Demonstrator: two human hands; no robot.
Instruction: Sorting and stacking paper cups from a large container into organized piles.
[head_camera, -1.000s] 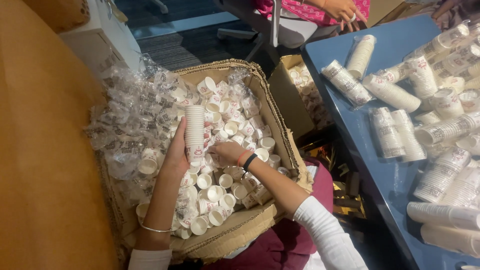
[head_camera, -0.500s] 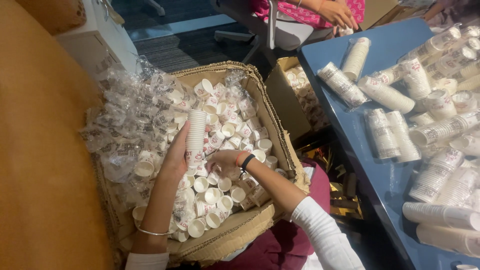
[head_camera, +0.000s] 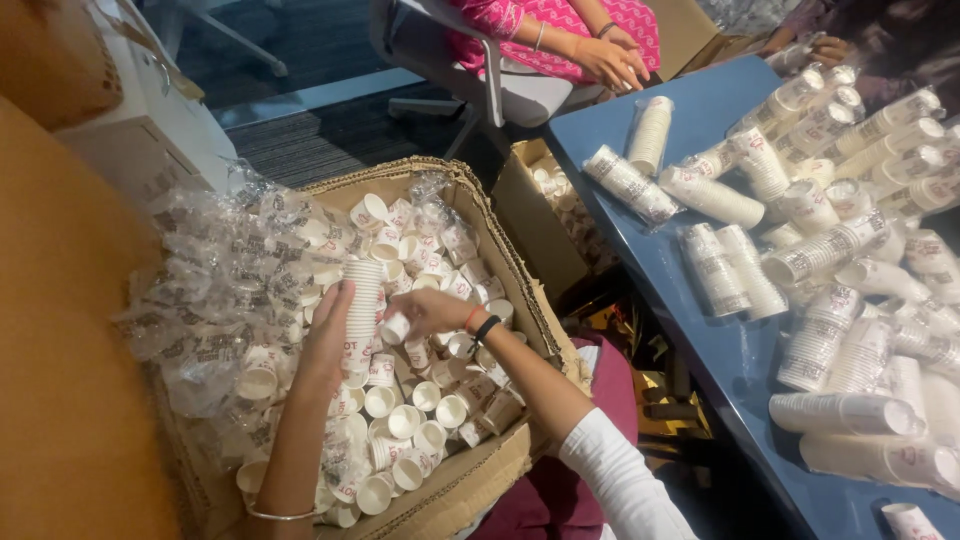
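Left hand (head_camera: 325, 340) upright beside cup stack (head_camera: 362, 300)

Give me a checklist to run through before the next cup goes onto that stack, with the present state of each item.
1. Left hand has a grip on the upright stack of cups: ok.
2. Stack stands straight, not leaning: ok.
3. Right hand holds a single cup beside the stack: ok.
4. That cup is turned the same way as the stack: cannot tell, the fingers hide part of it.
5. Loose cups remain within reach in the cardboard box: ok.
6. Clear plastic wrap is piled against the left hand and could snag: not ok.
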